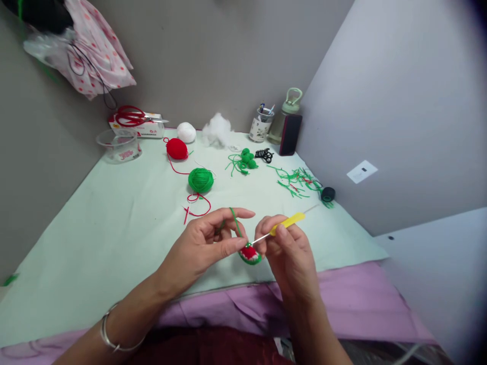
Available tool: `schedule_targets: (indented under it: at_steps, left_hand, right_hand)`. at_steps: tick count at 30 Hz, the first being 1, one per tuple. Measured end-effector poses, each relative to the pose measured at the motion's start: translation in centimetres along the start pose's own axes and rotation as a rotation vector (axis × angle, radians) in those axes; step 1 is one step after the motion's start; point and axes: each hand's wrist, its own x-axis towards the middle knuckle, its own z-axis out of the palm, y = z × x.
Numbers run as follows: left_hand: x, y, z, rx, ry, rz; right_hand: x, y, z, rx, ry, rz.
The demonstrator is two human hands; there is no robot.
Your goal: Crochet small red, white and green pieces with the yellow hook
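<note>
My left hand (207,242) pinches a small red crochet piece with a white and green edge (250,253). Green yarn runs over its index finger. My right hand (286,249) is closed on a crochet hook with a yellow handle (287,223), and the metal tip points into the piece. Both hands are held just above the near edge of the pale green mat (114,228). A green yarn ball (201,180) lies on the mat beyond my hands.
Further back lie a red yarn ball (177,148), a white ball (186,132), stuffing fluff (217,129), green crochet bits (245,159), green yarn scraps (300,180), red scissors on a box (131,117), a clear tub (118,144), a pen cup (261,124) and a bottle (286,116).
</note>
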Motion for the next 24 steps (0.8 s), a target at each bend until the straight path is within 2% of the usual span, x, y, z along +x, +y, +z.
schedule_targets:
  at_steps: [3, 7, 18, 24]
  left_hand:
    - [-0.06, 0.12, -0.08, 0.069, 0.011, -0.025]
    - [-0.04, 0.43, -0.31, 0.055, -0.026, -0.046]
    - [0.48, -0.04, -0.17, -0.11, -0.228, -0.088]
    - [0.15, -0.11, 0.03, -0.104, -0.204, -0.116]
  right_hand:
    - [0.0, -0.18, 0.04, -0.009, 0.0, -0.001]
    - [0.15, -0.44, 0.19, -0.003, -0.022, 0.021]
    - [0.01, -0.26, -0.22, 0.057, -0.11, 0.127]
    - [0.34, -0.29, -0.31, 0.025, -0.089, 0.154]
